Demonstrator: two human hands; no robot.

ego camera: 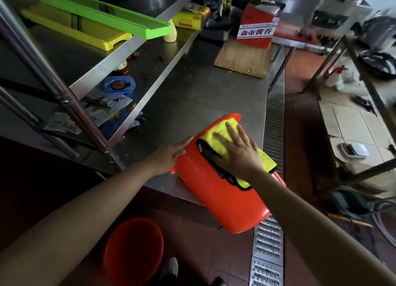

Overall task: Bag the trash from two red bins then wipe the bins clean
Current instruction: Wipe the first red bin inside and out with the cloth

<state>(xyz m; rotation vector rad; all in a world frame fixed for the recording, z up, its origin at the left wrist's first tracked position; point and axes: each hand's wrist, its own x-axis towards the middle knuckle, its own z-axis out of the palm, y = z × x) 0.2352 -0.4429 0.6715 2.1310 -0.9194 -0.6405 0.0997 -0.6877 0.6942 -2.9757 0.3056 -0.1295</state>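
Observation:
A red bin [222, 195] lies tipped on its side at the near corner of the steel table [192, 88], its base hanging past the edge. My right hand [237, 150] presses a yellow cloth [222, 135] with a black border flat against the bin's upper side, fingers straight. My left hand [171, 152] rests on the bin's left side near the rim, steadying it. A second red bin [132, 249] stands upright on the floor below, near my shoe.
A wooden board [242, 58] and a red carton [257, 28] sit at the table's far end. Green and yellow trays [102, 16] lie on the upper shelf at left, clutter on the lower shelf. A metal drain grate [274, 118] runs along the floor to the right.

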